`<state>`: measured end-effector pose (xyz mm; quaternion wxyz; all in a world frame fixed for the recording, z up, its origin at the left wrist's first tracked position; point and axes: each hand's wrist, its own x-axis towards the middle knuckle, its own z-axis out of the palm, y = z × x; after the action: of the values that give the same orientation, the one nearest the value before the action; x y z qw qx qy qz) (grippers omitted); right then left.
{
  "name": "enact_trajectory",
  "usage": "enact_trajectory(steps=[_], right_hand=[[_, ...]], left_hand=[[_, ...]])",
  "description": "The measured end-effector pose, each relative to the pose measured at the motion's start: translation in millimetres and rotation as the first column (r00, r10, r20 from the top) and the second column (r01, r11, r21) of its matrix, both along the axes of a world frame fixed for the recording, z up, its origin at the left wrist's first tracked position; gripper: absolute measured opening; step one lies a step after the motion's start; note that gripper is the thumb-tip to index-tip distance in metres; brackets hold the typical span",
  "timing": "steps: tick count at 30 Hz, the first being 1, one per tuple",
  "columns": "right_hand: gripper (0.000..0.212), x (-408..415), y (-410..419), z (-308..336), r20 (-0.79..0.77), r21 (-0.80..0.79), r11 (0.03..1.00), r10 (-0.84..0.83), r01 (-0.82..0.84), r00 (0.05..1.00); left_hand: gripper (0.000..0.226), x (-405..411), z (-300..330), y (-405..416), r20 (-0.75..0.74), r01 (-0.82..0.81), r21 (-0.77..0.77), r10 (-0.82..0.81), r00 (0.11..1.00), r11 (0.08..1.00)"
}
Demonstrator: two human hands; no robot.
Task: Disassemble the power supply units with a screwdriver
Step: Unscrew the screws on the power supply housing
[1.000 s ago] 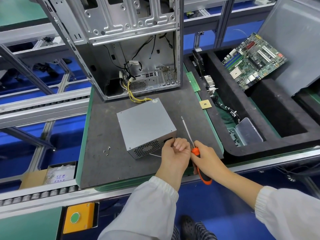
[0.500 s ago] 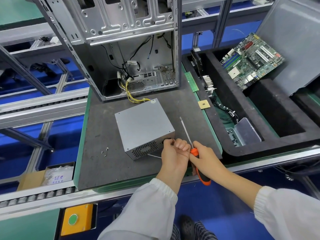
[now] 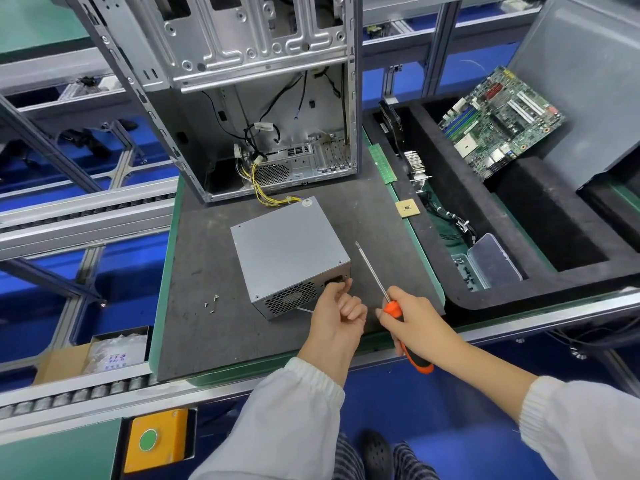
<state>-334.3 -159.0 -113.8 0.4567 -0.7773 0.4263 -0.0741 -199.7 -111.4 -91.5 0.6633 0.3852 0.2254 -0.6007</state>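
A grey metal power supply unit lies on the dark mat, its vented end facing me and yellow cables running from its back into the open computer case. My left hand has curled fingers, with the index fingertip at the unit's near right corner by the socket. Whether it pinches anything is hidden. My right hand grips the orange and black screwdriver by the handle. The shaft points up and left, and its tip is off the unit's right side.
A few loose screws lie on the mat left of the unit. A CPU chip and a memory stick sit at the mat's right edge. The black foam tray on the right holds a motherboard and a clear plastic box.
My two hands have drawn apart: the right hand with the screwdriver shifted a little to the right. The left hand stays at the unit's near right corner.
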Motion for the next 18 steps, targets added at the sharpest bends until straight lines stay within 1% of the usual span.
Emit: enact_trajectory(steps=[4,10,16,18], right_hand=[[0.026,-9,7,-4,-0.043,0.004,1.0,0.008,-0.008,0.999],[0.025,-17,8,-6,-0.097,-0.008,1.0,0.007,-0.008,0.995],[0.022,-23,8,-8,-0.152,-0.014,0.999,0.049,-0.052,0.987],[0.022,-24,9,-8,-0.157,-0.02,0.998,0.059,-0.063,0.986]], left_hand=[[0.012,3,1,3,-0.009,0.021,-0.008,-0.021,1.0,1.0],[0.01,2,2,2,0.01,0.021,0.007,-0.021,1.0,1.0],[0.014,0,0,-1,0.015,-0.007,0.024,0.006,1.0,1.0],[0.018,0,-2,-2,0.008,-0.017,0.022,0.016,1.0,1.0]])
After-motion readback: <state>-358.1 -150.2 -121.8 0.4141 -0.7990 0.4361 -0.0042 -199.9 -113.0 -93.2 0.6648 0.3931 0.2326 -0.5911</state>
